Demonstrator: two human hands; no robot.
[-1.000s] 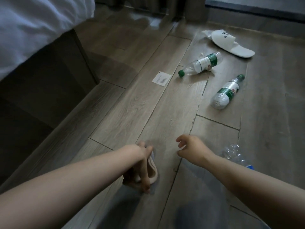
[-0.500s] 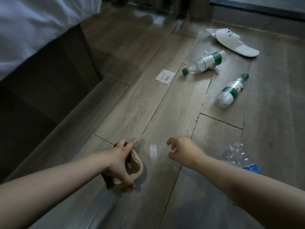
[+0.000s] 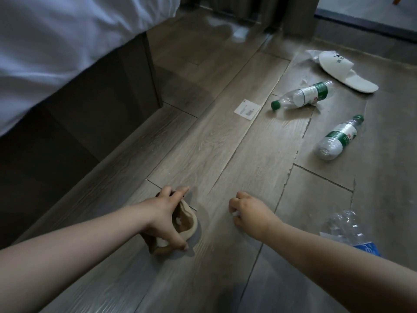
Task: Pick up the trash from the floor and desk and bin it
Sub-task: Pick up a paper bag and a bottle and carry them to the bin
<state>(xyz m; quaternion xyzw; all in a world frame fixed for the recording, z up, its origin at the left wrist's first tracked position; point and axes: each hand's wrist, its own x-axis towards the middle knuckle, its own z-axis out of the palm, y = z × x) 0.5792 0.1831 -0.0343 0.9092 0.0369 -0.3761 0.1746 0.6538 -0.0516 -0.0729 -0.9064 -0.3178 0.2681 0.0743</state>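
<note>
down on plank floor by the bed, left fingers grip beige trash, right fingers pinch scrap.

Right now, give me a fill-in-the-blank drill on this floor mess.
The right hand pinches a small ____ scrap.
Both labelled bottles lying near the slipper have ____ caps.
The crushed bottle carries a ____ label.
Missing: white, green, blue.

white scrap mostly hidden inside the right hand
</note>
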